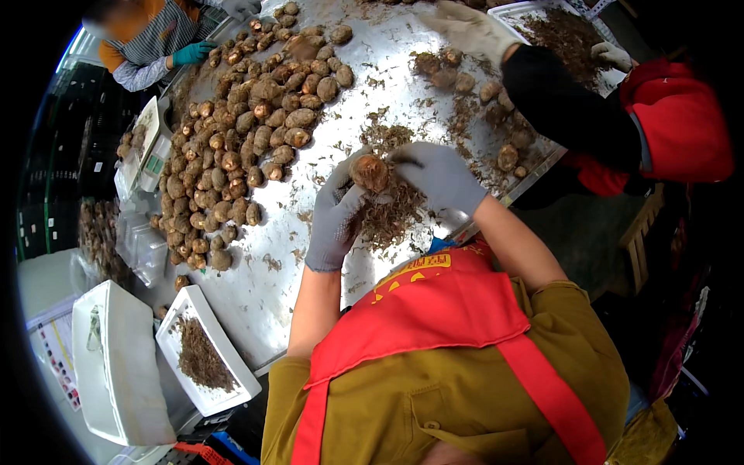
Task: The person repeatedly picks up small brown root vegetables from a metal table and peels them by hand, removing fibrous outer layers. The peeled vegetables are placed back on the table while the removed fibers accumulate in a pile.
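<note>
My left hand (340, 212), in a grey knit glove with small grip dots, holds a brown, hairy taro corm (370, 173) with its paler cut end facing up. My right hand (437, 176), gloved the same way, is at the corm's right side. Its fingers are bent and blurred, so whether they grip the corm or only brush it is unclear. Beneath both hands, a heap of loose brown fibre peelings (395, 215) lies on the metal table (325, 192). To the left spreads a large pile of taro corms (232, 139).
Left of me stand a white foam box (116, 360) and a foam tray (250, 386) holding peelings. A co-worker's gloved hand (474, 32) reaches over more corms (444, 75) at right, beside another peelings tray (511, 13). A teal-gloved hand (193, 53) rests at the far left edge.
</note>
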Motion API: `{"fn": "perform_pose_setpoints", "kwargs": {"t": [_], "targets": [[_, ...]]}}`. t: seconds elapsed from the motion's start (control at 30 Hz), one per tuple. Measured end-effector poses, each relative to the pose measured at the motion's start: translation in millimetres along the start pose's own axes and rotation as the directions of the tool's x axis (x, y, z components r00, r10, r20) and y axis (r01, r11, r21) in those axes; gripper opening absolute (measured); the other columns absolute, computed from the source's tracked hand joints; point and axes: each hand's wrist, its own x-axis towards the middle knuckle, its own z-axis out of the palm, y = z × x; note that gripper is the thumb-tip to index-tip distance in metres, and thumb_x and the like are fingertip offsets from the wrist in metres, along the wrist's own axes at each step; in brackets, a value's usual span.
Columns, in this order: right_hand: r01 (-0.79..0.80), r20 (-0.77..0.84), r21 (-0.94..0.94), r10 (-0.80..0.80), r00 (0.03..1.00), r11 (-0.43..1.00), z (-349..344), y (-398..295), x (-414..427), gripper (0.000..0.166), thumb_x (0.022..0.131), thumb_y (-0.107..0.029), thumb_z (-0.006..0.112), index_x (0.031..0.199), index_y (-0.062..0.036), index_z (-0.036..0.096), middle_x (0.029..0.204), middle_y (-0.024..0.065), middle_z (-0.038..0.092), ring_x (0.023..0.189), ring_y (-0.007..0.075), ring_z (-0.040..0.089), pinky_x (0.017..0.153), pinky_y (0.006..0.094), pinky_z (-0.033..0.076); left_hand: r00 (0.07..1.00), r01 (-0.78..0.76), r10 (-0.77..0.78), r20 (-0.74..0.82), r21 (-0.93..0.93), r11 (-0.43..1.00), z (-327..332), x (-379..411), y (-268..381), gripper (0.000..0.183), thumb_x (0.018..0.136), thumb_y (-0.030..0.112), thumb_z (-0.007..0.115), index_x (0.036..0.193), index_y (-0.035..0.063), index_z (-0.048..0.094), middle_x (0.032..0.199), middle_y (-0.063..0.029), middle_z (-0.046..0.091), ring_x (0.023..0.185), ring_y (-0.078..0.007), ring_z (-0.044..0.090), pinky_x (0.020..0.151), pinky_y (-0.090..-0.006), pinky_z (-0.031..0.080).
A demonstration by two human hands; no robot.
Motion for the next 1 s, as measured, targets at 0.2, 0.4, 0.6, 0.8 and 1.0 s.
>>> {"fn": "perform_pose_setpoints", "kwargs": {"t": [0.2,0.4,0.6,0.8,1.0], "targets": [[0.449,-0.201,0.237,-0.409,0.890,0.862,-21.7,-27.6,9.0,0.028,0.086,-0.009,0.064,0.113,-0.0081,0.068,0.093,0.0141,0.066,0.087,0.0280,0.065,0.079,0.0331,0.052,1.000,0.026,-0.027,-0.002,-0.115,0.993,1.8,0.4,-5.4,0.059,0.089,0.025,0.067,0.136,-0.0045,0.046,0.117,-0.0145,0.061,0.105,-0.0237,0.063,0.084,-0.0356,0.057],[0.434,-0.076,-0.026,-0.435,0.897,0.900,-17.9,-27.2,7.4,0.024,0.084,-0.015,0.067,0.107,-0.0093,0.069,0.083,0.0100,0.063,0.078,0.0291,0.063,0.069,0.0381,0.051,0.993,0.011,0.037,-0.108,0.420,0.908,5.0,-6.5,2.0,0.055,0.085,0.018,0.070,0.132,-0.0065,0.052,0.106,-0.0107,0.066,0.084,-0.0130,0.062,0.069,-0.0263,0.053],[0.480,-0.135,-0.135,-0.496,0.858,0.867,2.2,-23.2,7.0,0.013,0.083,-0.013,0.065,0.095,-0.0091,0.067,0.081,0.0085,0.063,0.077,0.0291,0.064,0.069,0.0382,0.052,0.996,0.053,0.004,-0.089,0.629,0.775,-8.3,-4.5,2.0,0.053,0.080,0.016,0.072,0.127,-0.0052,0.058,0.106,-0.0119,0.067,0.094,-0.0157,0.064,0.086,-0.0288,0.050],[0.318,-0.048,-0.281,-0.345,0.937,0.905,22.0,-19.4,11.3,0.014,0.087,-0.018,0.061,0.094,-0.0071,0.065,0.084,0.0125,0.065,0.080,0.0327,0.064,0.069,0.0410,0.051,0.998,0.045,0.008,-0.060,0.837,0.545,-5.3,-7.6,7.1,0.051,0.084,0.012,0.070,0.130,-0.0047,0.056,0.096,-0.0055,0.066,0.082,-0.0094,0.060,0.071,-0.0255,0.051],[0.181,0.114,-0.062,-0.173,0.978,0.982,18.7,-4.5,21.4,0.021,0.090,-0.024,0.055,0.094,-0.0051,0.063,0.089,0.0159,0.066,0.085,0.0374,0.063,0.076,0.0461,0.050,0.998,-0.009,0.042,-0.040,0.608,0.794,-8.7,-13.4,1.8,0.068,0.081,0.014,0.072,0.141,-0.0021,0.044,0.113,-0.0087,0.063,0.101,-0.0131,0.060,0.087,-0.0274,0.050]]}}
